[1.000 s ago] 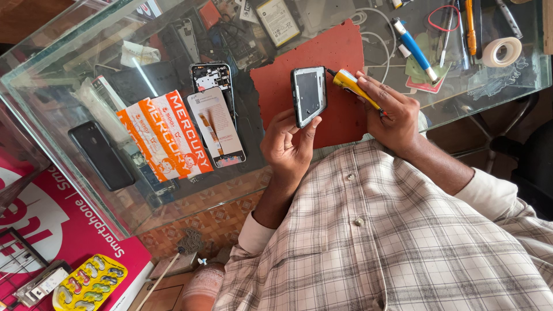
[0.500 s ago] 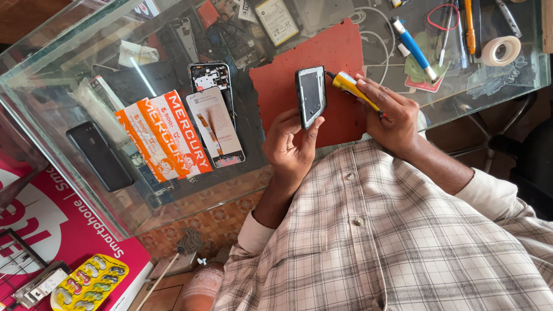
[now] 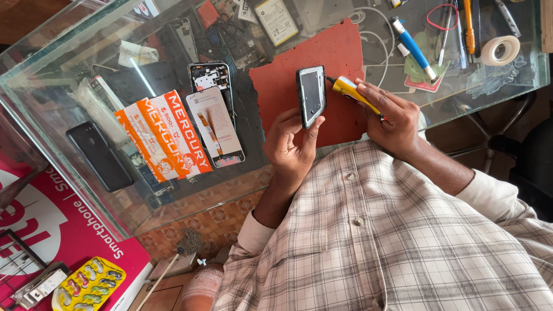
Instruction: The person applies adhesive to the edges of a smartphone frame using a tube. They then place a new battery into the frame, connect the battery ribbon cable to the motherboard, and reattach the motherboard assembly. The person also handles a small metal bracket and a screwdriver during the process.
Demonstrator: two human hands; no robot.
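Note:
My left hand (image 3: 291, 147) holds a small dark phone (image 3: 311, 95) upright over a red work mat (image 3: 282, 92) on the glass table (image 3: 69, 173). The phone is turned nearly edge-on, its glossy face toward the left. My right hand (image 3: 391, 118) grips a yellow-handled screwdriver (image 3: 347, 88). Its tip touches the phone's right edge near the top. Both forearms come up from my checked shirt at the bottom of the view.
Left of the mat lie an opened phone frame (image 3: 210, 78), an orange-and-white packet (image 3: 164, 138) and a black phone (image 3: 99, 155). A blue tool (image 3: 413, 49), cables and a tape roll (image 3: 500, 50) lie at the right. A yellow tray (image 3: 89, 285) sits below on a red box (image 3: 63, 230).
My left hand has turned the phone a little more edge-on and shifted it slightly right. The screwdriver tip has stayed at the phone's right edge.

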